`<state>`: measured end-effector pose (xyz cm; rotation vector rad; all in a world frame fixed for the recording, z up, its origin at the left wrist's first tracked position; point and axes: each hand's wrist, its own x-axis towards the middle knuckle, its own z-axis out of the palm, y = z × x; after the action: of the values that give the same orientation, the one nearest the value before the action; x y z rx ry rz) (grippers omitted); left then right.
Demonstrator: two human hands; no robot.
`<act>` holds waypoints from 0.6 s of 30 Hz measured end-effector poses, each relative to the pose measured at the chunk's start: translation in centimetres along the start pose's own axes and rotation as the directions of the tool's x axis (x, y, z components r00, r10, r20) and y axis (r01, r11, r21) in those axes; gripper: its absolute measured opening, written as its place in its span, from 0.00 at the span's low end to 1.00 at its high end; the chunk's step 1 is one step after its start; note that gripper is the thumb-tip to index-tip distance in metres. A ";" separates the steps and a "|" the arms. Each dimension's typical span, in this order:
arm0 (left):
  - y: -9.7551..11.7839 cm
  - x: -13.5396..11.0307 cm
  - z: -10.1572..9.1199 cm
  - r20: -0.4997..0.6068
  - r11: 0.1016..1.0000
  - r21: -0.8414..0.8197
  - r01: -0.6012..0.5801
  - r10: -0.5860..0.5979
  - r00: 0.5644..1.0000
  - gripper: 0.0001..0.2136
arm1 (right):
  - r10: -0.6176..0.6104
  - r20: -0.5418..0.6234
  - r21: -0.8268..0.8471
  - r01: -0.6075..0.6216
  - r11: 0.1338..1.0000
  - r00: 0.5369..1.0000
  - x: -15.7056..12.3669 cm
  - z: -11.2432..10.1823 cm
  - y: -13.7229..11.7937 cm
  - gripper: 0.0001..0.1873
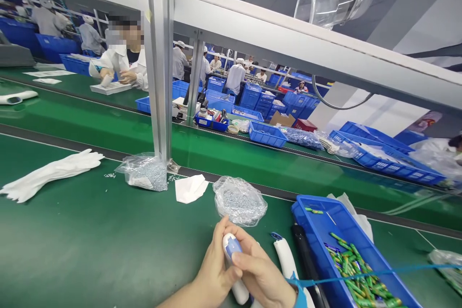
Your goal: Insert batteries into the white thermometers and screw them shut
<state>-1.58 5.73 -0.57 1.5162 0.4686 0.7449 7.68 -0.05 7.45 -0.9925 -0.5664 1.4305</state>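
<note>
My left hand (212,269) and my right hand (258,272) are both wrapped round a small white device with a blue end (231,246), low in the middle of the view over the green table. The right thumb presses on its blue part. A second white device with a blue tip (285,257) lies just right of my hands, next to a black tool (305,260). A clear bag of small metal parts (240,200) sits right behind my hands.
A blue bin (310,209) of green batteries (355,267) stands at the right. White gloves (50,173), another bag of parts (144,172), a folded white cloth (190,187) and a metal post (160,62) lie further back. Other workers sit across the conveyor among blue crates.
</note>
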 end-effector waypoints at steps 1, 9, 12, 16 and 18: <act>-0.1 0.0 0.0 -0.005 1.000 0.001 -0.002 0.002 1.000 0.51 | 0.017 0.031 0.003 -0.017 1.000 0.999 0.0 -0.1 -0.2 0.23; -0.4 0.3 -0.4 -0.028 0.976 0.217 0.018 -0.012 1.000 0.45 | 0.018 0.130 -0.090 -0.006 0.996 0.991 0.8 -0.9 0.1 0.21; -0.6 0.3 -0.8 -0.018 0.965 0.253 -0.069 0.076 0.997 0.40 | -0.058 0.124 -0.199 0.083 0.976 0.990 1.1 -1.2 1.0 0.21; -1.3 0.6 -1.2 -0.040 0.945 0.314 -0.097 0.115 0.993 0.41 | -0.194 0.100 -0.525 0.218 0.823 0.976 1.1 -1.0 1.4 0.19; -1.6 0.9 -1.3 -0.045 0.940 0.339 -0.039 0.057 0.997 0.48 | -0.269 0.112 -0.722 0.264 0.639 0.957 1.2 -0.7 0.7 0.19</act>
<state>-1.63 7.49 -1.99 1.8364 0.6263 0.7725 8.06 0.87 6.26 -1.4632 -1.2977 0.9110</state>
